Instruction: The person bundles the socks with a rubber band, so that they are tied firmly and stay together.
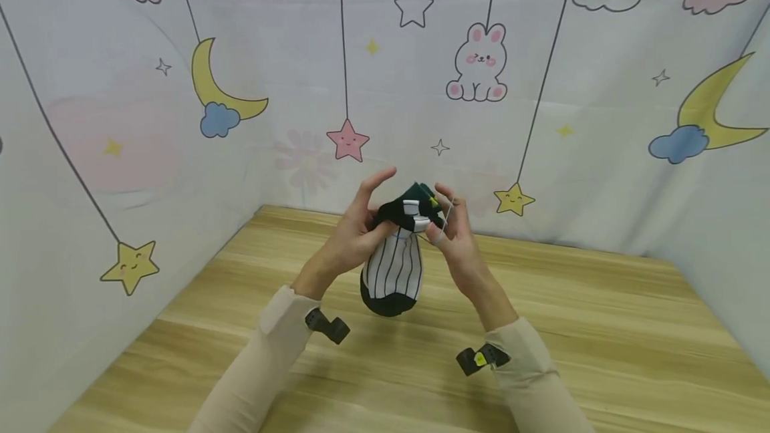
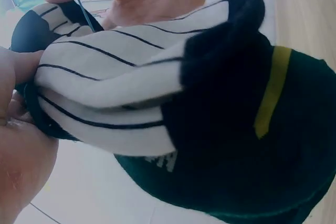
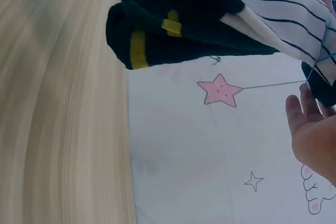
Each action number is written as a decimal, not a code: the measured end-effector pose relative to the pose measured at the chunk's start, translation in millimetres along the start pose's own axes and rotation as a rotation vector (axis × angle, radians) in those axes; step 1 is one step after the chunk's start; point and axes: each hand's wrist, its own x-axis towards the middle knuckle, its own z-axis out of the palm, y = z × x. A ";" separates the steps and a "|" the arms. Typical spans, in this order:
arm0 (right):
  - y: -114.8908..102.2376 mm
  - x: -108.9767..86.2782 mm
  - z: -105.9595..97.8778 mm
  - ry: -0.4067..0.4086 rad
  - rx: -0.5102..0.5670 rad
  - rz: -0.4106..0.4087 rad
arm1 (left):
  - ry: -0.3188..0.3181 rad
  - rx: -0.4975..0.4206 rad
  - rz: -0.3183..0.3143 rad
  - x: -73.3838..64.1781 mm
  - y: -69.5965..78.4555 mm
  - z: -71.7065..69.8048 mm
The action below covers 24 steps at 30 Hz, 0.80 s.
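A folded pair of socks (image 1: 394, 266), white with dark stripes and dark green-black ends, hangs upright between both hands above the table. My left hand (image 1: 355, 236) pinches the upper fold, its thumb across the front and its index finger raised. At the other side, my right hand (image 1: 460, 239) has a thin, pale elastic band (image 1: 448, 219) stretched over its fingers and running to the socks. In the left wrist view, the socks' lower end (image 2: 294, 145) is dark green with a yellow stripe. The right wrist view shows right fingers (image 3: 296, 114) beside the upper fold.
The wood-grain table (image 1: 601, 333) spreads below both hands. A white cloth backdrop (image 1: 397, 72) printed with stars, moons and rabbits rises behind and at the sides. Each forearm wears a small black wrist camera (image 1: 327, 326).
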 end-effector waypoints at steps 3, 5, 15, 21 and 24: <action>-3.2 -1.0 -1.4 -0.033 -0.037 -0.016 | -0.032 -0.033 -0.054 -0.7 1.3 2.0; -4.5 -0.9 -1.4 -0.058 -0.055 -0.035 | -0.047 -0.048 -0.087 -0.9 2.5 3.0; -14.5 -4.6 2.3 -0.158 -0.245 -0.118 | -0.087 -0.046 -0.212 0.2 3.3 8.3; -16.5 -4.8 6.1 -0.193 -0.394 -0.159 | -0.118 0.001 -0.212 0.6 1.8 11.7; -15.6 -4.7 7.5 -0.200 -0.507 -0.214 | -0.137 0.009 -0.206 0.7 0.5 13.0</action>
